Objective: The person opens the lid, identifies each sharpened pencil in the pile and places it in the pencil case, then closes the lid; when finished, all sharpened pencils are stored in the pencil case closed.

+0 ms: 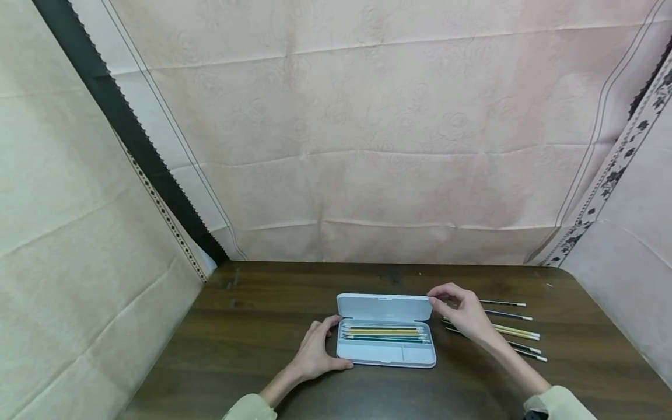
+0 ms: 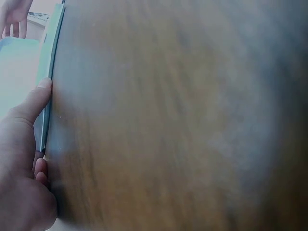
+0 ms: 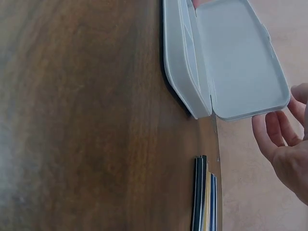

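A light-coloured pencil case [image 1: 370, 352] lies on the table with its lid [image 1: 383, 307] raised at the back. Several yellow, green and pale pencils [image 1: 385, 332] lie side by side inside it. My left hand [image 1: 317, 351] holds the case's left end, thumb at the front corner and fingers towards the back. In the left wrist view, the thumb [image 2: 39, 98] presses the case's front edge. My right hand [image 1: 464, 312] pinches the lid's right upper corner between thumb and fingers; the right wrist view shows these fingertips [image 3: 262, 125] at the lid's edge.
Several loose pencils [image 1: 517, 333], dark, blue and yellow, lie on the dark wooden table [image 1: 252, 350] to the right of the case, partly behind my right forearm. Pale patterned cloth [image 1: 367, 146] hangs behind the table and along both sides.
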Demonstrator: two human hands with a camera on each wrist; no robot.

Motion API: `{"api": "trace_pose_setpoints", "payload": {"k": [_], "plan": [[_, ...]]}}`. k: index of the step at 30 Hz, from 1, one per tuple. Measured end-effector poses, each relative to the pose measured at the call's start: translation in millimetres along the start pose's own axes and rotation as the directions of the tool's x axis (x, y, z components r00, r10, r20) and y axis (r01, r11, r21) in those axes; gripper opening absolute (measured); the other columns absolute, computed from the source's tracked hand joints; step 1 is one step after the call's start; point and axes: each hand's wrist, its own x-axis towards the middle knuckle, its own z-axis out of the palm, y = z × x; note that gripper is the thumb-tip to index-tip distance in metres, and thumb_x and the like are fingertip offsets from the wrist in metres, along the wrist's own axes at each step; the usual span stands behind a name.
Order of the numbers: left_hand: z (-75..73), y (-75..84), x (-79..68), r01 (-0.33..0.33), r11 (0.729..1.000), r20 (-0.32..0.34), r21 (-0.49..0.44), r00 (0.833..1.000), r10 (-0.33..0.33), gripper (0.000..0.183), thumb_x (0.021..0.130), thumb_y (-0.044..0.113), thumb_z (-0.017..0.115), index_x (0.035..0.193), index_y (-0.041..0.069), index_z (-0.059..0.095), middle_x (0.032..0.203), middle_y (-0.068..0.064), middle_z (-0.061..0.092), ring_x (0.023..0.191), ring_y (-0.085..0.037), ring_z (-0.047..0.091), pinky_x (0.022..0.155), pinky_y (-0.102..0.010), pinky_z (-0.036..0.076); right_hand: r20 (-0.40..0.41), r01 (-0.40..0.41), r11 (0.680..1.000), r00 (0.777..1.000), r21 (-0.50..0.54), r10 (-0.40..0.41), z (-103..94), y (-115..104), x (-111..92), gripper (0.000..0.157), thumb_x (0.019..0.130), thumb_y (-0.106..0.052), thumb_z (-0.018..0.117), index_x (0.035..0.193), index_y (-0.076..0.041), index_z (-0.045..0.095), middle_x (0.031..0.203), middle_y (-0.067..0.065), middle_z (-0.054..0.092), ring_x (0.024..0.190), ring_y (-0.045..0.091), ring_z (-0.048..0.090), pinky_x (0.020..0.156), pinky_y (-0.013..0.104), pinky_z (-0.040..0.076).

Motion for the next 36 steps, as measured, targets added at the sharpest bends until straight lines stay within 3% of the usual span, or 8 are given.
{"api": "trace_pose_setpoints", "payload": {"k": [5, 13, 19, 26, 31, 36], "plan": [[0.4, 0.1, 0.1, 0.003, 1.0, 0.001, -0.003, 1.0, -0.003, 0.095, 0.068, 0.053, 0.089, 0.144, 0.016, 0.047, 0.135, -0.001, 0.054, 0.107, -0.02, 0.048, 0.086, -0.04, 0.041, 0.004, -0.008, 1.0, 1.0, 0.011, 0.008, 0.9, 1, -3, 0.011, 0.09, -0.006, 0.074, 0.101, -0.003, 0.072, 0.097, 0.005, 0.067, 0.085, 0.022, 0.064, 0.076, 0.028, 0.054], [-0.2, 0.5, -0.5, -0.009, 1.0, -0.004, 0.004, 1.0, 0.009, 0.096, 0.067, 0.053, 0.089, 0.145, 0.016, 0.047, 0.137, -0.001, 0.055, 0.106, -0.018, 0.048, 0.088, -0.039, 0.042, 0.021, 0.055, 0.997, 0.998, 0.052, -0.056, 0.7, 1, -7, 0.01, 0.088, -0.002, 0.076, 0.097, -0.003, 0.072, 0.098, 0.006, 0.066, 0.084, 0.013, 0.064, 0.075, 0.026, 0.054], [-5.4, 0.6, -1.4, -0.025, 1.0, 0.025, -0.016, 0.999, 0.025, 0.097, 0.068, 0.054, 0.089, 0.146, 0.014, 0.047, 0.137, -0.002, 0.054, 0.108, -0.019, 0.05, 0.089, -0.041, 0.043, 0.042, 0.07, 0.994, 0.996, 0.085, -0.074, 0.2, 0, -10, 0.012, 0.088, -0.002, 0.076, 0.098, -0.006, 0.072, 0.101, 0.007, 0.066, 0.087, 0.015, 0.065, 0.077, 0.025, 0.054], [-17.2, -2.1, -0.5, -0.039, 0.992, 0.067, -0.12, 0.997, 0.048, 0.075, 0.082, 0.039, 0.079, 0.145, 0.013, 0.049, 0.134, -0.002, 0.057, 0.105, -0.018, 0.051, 0.086, -0.039, 0.042, 0.065, 0.057, 0.997, 0.996, 0.049, -0.06, -1.1, -1, -10, 0.013, 0.089, -0.006, 0.076, 0.102, -0.007, 0.073, 0.1, 0.002, 0.066, 0.086, 0.016, 0.063, 0.077, 0.024, 0.053], [-22.4, -0.6, 1.1, -0.085, 0.966, 0.013, -0.245, 0.996, 0.09, 0.048, 0.093, 0.021, 0.069, 0.136, 0.002, 0.057, 0.125, -0.011, 0.063, 0.098, -0.022, 0.058, 0.082, -0.033, 0.046, 0.08, 0.067, 0.996, 0.994, 0.056, -0.072, -2.4, -3, -9, 0.012, 0.089, -0.006, 0.076, 0.101, -0.006, 0.073, 0.097, 0.002, 0.066, 0.085, 0.016, 0.062, 0.076, 0.023, 0.052], [-26.4, 5.9, 4.8, -0.064, 0.948, -0.106, -0.313, 0.994, 0.032, 0.035, 0.096, 0.019, 0.068, 0.126, 0.001, 0.063, 0.113, -0.011, 0.067, 0.096, -0.021, 0.062, 0.08, -0.03, 0.049, 0.11, 0.074, 0.995, 0.991, 0.074, -0.082, -3.5, -2, -11, 0.012, 0.089, -0.005, 0.075, 0.101, -0.009, 0.073, 0.099, 0.003, 0.065, 0.086, 0.016, 0.062, 0.078, 0.024, 0.053]]}}
